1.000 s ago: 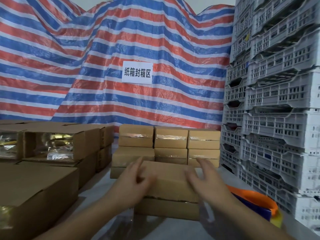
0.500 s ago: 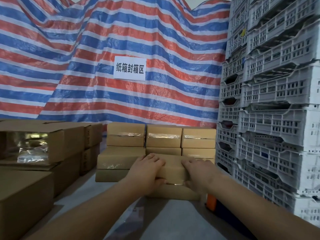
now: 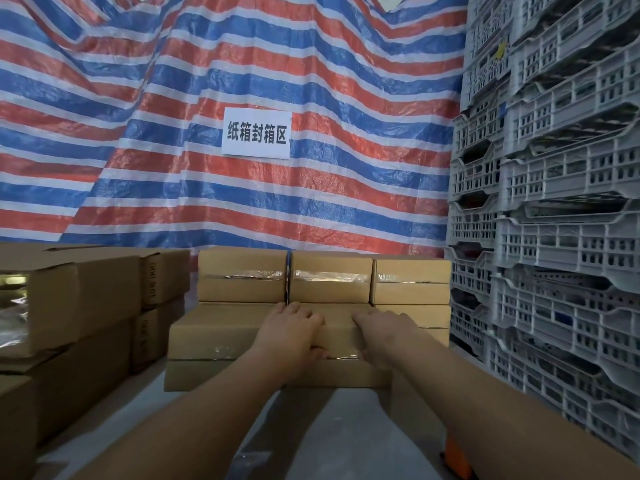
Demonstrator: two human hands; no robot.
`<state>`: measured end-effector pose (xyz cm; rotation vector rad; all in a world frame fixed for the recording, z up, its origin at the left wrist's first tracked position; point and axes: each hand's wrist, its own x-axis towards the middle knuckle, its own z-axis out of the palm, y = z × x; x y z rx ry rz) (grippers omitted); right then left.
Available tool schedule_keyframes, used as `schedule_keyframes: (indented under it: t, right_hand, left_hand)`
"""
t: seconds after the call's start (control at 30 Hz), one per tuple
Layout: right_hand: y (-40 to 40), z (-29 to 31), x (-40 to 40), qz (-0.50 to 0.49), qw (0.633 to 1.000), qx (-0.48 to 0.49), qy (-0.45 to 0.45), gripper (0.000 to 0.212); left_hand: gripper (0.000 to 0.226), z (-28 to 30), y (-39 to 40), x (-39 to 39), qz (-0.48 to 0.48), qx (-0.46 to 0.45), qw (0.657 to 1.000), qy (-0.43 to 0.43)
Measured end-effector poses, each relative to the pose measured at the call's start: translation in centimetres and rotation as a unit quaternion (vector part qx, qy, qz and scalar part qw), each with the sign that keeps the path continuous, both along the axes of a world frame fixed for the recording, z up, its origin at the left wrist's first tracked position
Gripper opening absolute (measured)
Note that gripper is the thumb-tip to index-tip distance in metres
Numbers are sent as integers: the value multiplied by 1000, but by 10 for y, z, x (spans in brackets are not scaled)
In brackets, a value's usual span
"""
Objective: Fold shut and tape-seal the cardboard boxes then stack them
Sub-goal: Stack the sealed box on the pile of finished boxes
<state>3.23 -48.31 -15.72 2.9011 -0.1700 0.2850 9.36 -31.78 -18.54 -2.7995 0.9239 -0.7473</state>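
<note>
Both hands are on one flat brown cardboard box (image 3: 341,336) with a clear tape strip along its front seam, sitting in the front row of the stack on the pale grey table (image 3: 353,431). Left hand (image 3: 289,336) lies over the box's top left, fingers on top and thumb down the front face, gripping it. Right hand (image 3: 382,332) is on the top right, fingers spread over the top edge; whether it grips or only presses I cannot tell. The hands are apart, a gap of box between them.

This box looks sealed and is being placed, so it seems near done. Behind it is a taller back row of three taped brown boxes (image 3: 330,278), already stacked; another taped brown box (image 3: 211,336) is just beside on the left. Far left, larger brown cartons (image 3: 79,299) show shiny contents through open gaps, so likely some are unsealed. Judged mid-task: several are stacked, more are left to seal.
</note>
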Motion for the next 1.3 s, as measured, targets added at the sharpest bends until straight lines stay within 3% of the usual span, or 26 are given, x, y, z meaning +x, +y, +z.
schedule_keyframes:
  t: [0.17,0.37,0.53,0.7,0.83,1.03,1.2,1.3]
  right_hand:
    - [-1,-1,3,-3,1000,-3,10,53]
    - [5,4,-13,0,1000,-10,3,80]
    - [30,30,-62,49,997,-4,-67,52]
    - [84,36,-125,98,965,137,-200,25]
    - [127,6,-176,150,914,241,-289,43]
    - [160,-56,-196,144,874,377,-271,49]
    - [171,-81,-187,128,878,401,-227,58]
    - [169,-86,-188,119,891,384,-209,52]
  left_hand:
    - [60,-1,-2,0,15,-10,1000,19]
    - [77,4,10,-27,27,-19,999,19]
    - [43,38,36,-84,6,-40,999,-17]
    - [33,50,78,-169,-63,-116,991,-20]
    - [34,26,121,-223,-89,-193,977,29]
    - [32,-23,178,-249,-56,-272,958,69]
    - [32,-53,203,-232,-16,-380,923,59]
    - [38,-60,208,-229,-22,-412,910,42]
